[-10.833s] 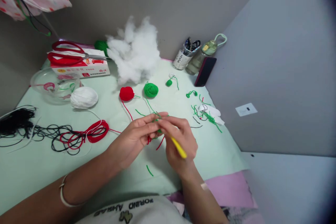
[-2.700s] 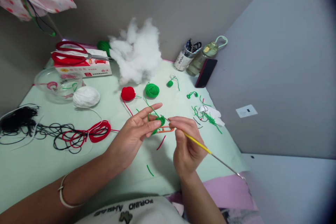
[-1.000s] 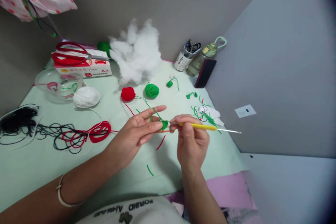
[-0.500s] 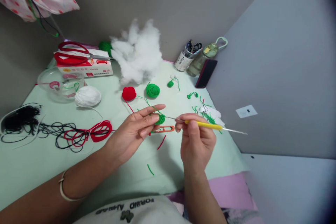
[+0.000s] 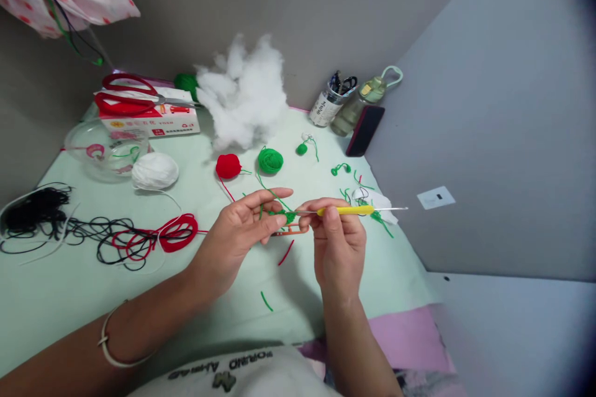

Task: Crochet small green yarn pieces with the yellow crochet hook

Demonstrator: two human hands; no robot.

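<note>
Between its thumb and fingers, my left hand (image 5: 239, 223) pinches a small green crochet piece (image 5: 289, 217), its index finger stretched out with green yarn running past it. My right hand (image 5: 338, 239) grips a crochet hook (image 5: 347, 211) by its yellow handle. The hook's thin metal end reaches the green piece, and its other metal end points right. Green yarn leads up from my left hand to a green yarn ball (image 5: 270, 161). Behind the hands lies an orange stitch marker (image 5: 298, 230), partly hidden by the fingers.
A red yarn ball (image 5: 228, 166) and white stuffing (image 5: 246, 93) lie beyond. At left are a white yarn ball (image 5: 155, 171), a plastic tub (image 5: 107, 149), red scissors (image 5: 125, 94) on a box and tangled black cord (image 5: 40, 209). A bottle (image 5: 356, 105) and phone (image 5: 365, 131) stand back right.
My right hand has moved left, closer to my left hand, and the hook has swung nearly level. The green piece has tilted in my left fingers and now covers more of the orange marker.
</note>
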